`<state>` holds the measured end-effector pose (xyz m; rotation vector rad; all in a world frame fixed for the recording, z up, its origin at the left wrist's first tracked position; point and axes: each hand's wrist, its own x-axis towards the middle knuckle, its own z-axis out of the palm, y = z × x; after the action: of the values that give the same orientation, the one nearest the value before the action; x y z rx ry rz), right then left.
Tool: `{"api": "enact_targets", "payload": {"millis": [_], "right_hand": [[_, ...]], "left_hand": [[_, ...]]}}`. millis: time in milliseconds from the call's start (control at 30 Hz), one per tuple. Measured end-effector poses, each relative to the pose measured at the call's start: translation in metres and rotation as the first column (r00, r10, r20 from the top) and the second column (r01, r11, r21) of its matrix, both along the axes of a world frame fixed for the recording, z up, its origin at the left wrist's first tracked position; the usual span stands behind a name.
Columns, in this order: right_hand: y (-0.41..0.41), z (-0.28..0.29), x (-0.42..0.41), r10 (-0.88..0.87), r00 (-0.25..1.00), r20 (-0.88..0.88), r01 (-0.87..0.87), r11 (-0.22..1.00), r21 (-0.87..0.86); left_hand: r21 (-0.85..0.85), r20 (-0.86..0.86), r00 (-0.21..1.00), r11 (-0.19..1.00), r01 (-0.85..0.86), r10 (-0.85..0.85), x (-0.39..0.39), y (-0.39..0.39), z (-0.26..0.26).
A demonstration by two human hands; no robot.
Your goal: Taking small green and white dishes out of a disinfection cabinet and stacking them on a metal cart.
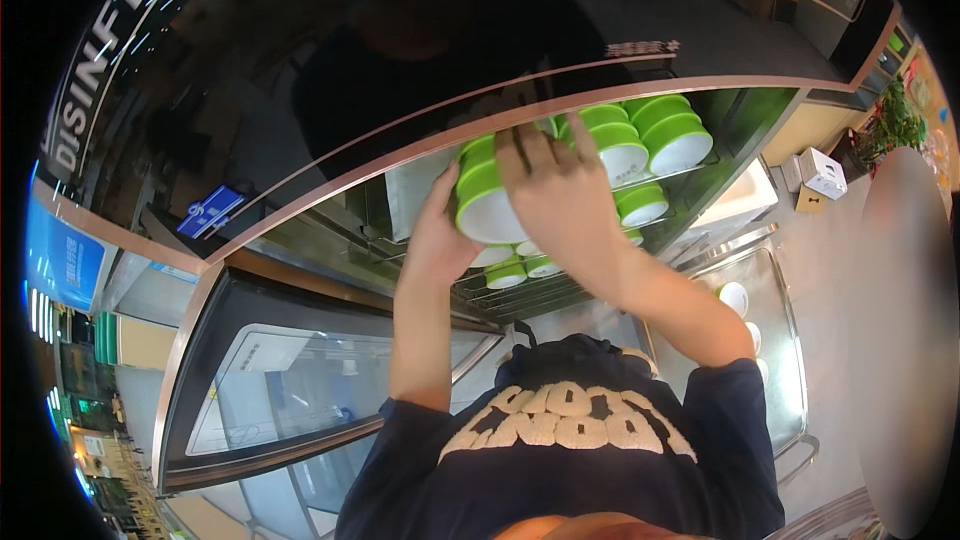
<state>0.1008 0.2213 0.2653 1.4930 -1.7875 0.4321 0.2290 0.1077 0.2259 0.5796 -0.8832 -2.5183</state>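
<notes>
A stack of green-and-white bowls (484, 202) is between my hands at the open front of a disinfection cabinet (330, 195). My left hand (442, 232) cups the stack's left side, with the thumb along the green wall. Across its right side lies my right hand (555, 180), which hides part of the bowls; its fingertips reach up under the cabinet's top edge. More stacked green bowls (671, 135) sit just right of my right hand on a wire shelf (679, 174). Lower down, other green bowls (506, 275) stand on another rack.
The cabinet's glass door (300, 382) hangs open on the left. At right stands a metal trolley (784, 390) carrying several white-and-green bowls (733, 298). Boxes (823, 172) and a potted plant (892, 116) are farther right. Dark glossy panels (450, 30) span the top.
</notes>
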Motion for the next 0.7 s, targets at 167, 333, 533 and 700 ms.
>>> {"api": "enact_targets", "payload": {"millis": [167,333,533,700], "right_hand": [[0.050,-0.001,0.015,0.208,0.912,0.353,-0.164,0.975,-0.150],[0.100,-0.017,0.003,0.267,0.805,0.530,-0.166,0.959,-0.231],[0.257,-0.062,-0.095,0.190,0.296,0.936,-0.111,0.980,-0.164],[0.410,-0.131,-0.209,0.238,0.101,0.966,0.315,0.913,-0.258]], "left_hand": [[0.043,-0.111,0.993,0.999,-0.029,0.034,0.007,0.046,-0.010],[0.058,-0.262,0.964,0.996,0.067,-0.050,0.010,0.091,-0.034],[-0.523,0.179,0.968,0.817,0.243,-0.174,-0.098,0.194,-0.074],[-0.518,0.302,0.818,0.636,0.572,-0.490,-0.251,0.324,-0.099]]}}
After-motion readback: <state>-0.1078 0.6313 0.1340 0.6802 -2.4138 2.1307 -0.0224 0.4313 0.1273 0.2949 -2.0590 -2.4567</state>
